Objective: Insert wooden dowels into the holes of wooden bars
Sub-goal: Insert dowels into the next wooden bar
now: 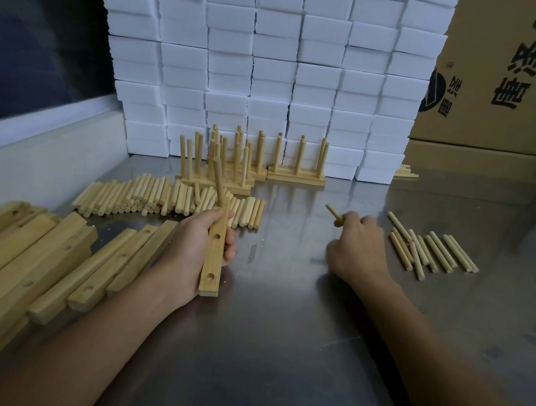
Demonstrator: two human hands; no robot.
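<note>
here the left hand (200, 245) grips a wooden bar (213, 257) with one dowel (218, 180) standing in it, the right hand (358, 246) pinches a loose dowel (333, 212), bare steel table (272, 306) between them.

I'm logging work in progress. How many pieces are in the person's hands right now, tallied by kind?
Wooden bar: 1, the bar gripped by the left hand.
Dowels: 2, the seated dowel standing in the bar's far end and the loose dowel gripped by the right hand.
Total: 3 pieces visible in hand.
</note>
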